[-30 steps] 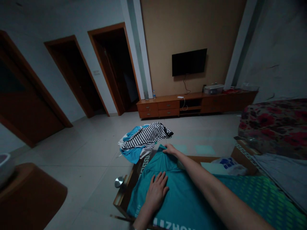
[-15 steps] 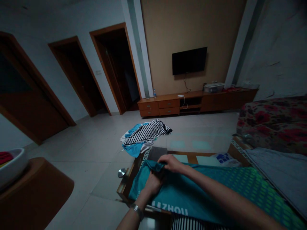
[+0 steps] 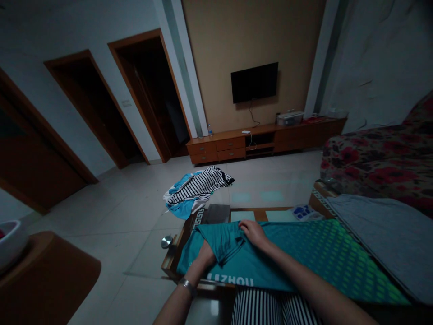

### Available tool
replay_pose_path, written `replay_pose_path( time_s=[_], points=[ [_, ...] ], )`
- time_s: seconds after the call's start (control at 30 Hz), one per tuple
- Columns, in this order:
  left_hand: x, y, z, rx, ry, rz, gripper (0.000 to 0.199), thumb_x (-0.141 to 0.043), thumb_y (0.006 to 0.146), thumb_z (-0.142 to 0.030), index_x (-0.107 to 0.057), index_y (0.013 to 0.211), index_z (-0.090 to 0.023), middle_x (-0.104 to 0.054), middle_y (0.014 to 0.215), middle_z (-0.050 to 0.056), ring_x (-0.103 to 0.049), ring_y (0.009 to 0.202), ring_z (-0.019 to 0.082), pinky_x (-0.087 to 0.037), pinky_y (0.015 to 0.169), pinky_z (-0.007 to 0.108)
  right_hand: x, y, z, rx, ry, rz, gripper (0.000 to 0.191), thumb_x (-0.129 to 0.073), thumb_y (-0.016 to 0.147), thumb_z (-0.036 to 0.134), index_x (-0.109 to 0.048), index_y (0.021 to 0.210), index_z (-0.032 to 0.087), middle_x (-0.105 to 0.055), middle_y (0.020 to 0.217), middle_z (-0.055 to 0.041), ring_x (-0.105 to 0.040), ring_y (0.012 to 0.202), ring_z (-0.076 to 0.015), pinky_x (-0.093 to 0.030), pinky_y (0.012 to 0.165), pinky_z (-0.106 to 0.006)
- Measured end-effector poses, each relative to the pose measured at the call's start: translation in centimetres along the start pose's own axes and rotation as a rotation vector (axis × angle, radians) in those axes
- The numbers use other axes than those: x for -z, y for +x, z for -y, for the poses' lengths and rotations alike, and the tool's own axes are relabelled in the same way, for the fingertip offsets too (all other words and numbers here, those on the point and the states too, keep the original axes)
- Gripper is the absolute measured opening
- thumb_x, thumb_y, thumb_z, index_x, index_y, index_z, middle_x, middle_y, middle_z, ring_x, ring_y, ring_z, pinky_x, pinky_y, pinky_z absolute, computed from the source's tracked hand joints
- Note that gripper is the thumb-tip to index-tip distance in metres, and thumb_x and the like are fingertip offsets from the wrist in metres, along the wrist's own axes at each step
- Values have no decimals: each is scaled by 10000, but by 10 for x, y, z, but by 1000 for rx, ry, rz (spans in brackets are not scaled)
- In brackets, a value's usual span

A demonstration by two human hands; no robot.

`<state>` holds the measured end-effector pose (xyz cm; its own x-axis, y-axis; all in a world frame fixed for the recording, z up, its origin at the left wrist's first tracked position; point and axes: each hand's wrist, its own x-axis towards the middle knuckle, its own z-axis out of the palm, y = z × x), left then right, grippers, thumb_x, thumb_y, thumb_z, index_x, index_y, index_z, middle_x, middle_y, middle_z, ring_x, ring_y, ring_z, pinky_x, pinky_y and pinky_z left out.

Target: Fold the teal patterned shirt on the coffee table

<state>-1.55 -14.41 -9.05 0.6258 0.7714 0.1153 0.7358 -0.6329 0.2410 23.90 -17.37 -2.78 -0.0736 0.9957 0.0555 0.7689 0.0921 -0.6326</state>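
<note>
- Teal shirt [image 3: 267, 273] on the table [image 3: 169, 265] — its flap [image 3: 221, 241], bunched earlier, now spread over it, doubling the cloth.
- Right hand [image 3: 254, 234]: fingers pinching the shirt's edge.
- Left hand [image 3: 207, 254]: fingers under the flap — grip cannot be told.

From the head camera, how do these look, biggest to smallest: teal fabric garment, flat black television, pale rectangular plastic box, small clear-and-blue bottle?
1. Teal fabric garment, helped by being nearest
2. Flat black television
3. Pale rectangular plastic box
4. Small clear-and-blue bottle

Teal shirt [image 3: 270, 266], white lettering [image 3: 232, 280], green-patterned end, spread across table [image 3: 260, 215], partly folded
</note>
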Motion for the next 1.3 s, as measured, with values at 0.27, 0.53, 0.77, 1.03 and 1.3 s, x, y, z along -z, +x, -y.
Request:
replay_pose_path(
  time_s=[0.27,0.53,0.77,1.03,1.3],
  points=[
    [30,-10,-16,-20,28,26,450,-385,906,-272,-550,1318,-201,-525,1400,86,-392,1345,278,-258,1153,453,-21,34,0,-316,-118,-32,407,-475,926,431,-610,1188,149,-681,1114,-155,-620,1064,-261,-426,802,-310],
    [40,-31,33,145,146,-21,400,-466,915,-313,-540,1286,-182,-489,1408,121,-391,1332,267,-321,1092,487,-33,28,2,-250,-171,29,426,-521,828,101,-561,1240,200,-671,1146,-85,-618,1058,-189,-403,774,-244],
    [43,-35,52,216,174,-57,392,-427,938,-342,-547,1284,-203,-506,1402,107,-417,1303,248,-357,1052,445,-18,20,19,-160,-259,2,349,-444,858,75,-637,1133,167,-609,1164,-145,-532,1127,-237,-385,873,-290],
    [41,-42,57,215,198,-56,409,-389,955,-357,-515,1313,-206,-457,1458,96,-383,1328,247,-316,1074,464,-59,-10,89,244,-151,123,379,-640,831,329,-611,1181,187,-591,1148,-113,-508,1107,-263,-404,921,-342],
    [39,-47,73,186,188,-25,465,-376,960,-384,-443,1383,-204,-418,1487,106,-342,1372,236,-277,1103,462,-80,-39,96,184,-242,242,333,-376,901,83,-655,1065,160,-621,1088,-141,-551,1049,-242,-403,849,-325]
  ],
)
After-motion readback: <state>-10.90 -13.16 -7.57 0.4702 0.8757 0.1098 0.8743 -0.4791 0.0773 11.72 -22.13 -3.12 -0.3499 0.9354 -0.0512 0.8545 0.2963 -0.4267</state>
